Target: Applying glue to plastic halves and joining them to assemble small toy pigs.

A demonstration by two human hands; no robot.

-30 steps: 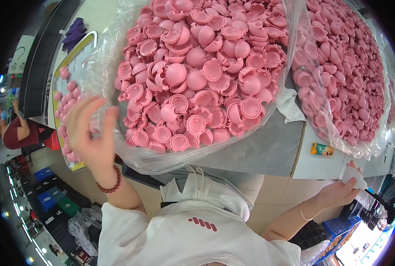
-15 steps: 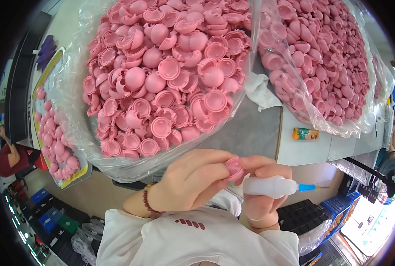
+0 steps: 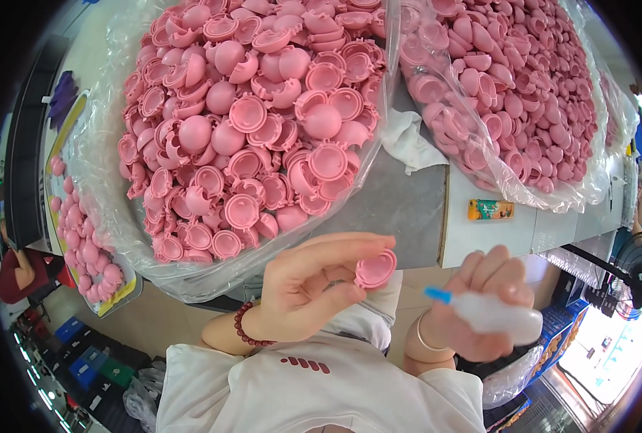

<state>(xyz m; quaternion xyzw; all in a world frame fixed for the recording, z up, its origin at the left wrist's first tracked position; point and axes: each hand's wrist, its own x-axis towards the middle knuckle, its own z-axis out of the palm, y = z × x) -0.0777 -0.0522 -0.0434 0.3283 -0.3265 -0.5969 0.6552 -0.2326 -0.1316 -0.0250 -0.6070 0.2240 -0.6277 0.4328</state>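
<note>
My left hand (image 3: pixel 303 285) pinches a small pink plastic half-shell (image 3: pixel 376 269) at its edge, between thumb and fingers, with the hollow side showing. A white squeeze bottle (image 3: pixel 498 317) with a blue needle tip lies in the grip of my right hand (image 3: pixel 454 328). The tip points left toward the half-shell but stays apart from it; the bottle is slightly blurred. Beyond my hands, a clear plastic bag (image 3: pixel 180 281) holds a large heap of pink half-shells (image 3: pixel 249 114).
A second bag of pink pieces (image 3: pixel 523 101) stands at the far right. Between the bags lies a white cloth (image 3: pixel 411 143). A small orange and green object (image 3: pixel 490 210) rests on the table (image 3: pixel 415 216). Rounded pink pieces fill a yellow-edged tray (image 3: pixel 128 296) at left. A person (image 3: pixel 22 270) is at the left edge.
My hands have come apart. The right hand moved right and turned the bottle, so its tip now points left instead of right. The left hand keeps the half-shell, its hollow more visible.
</note>
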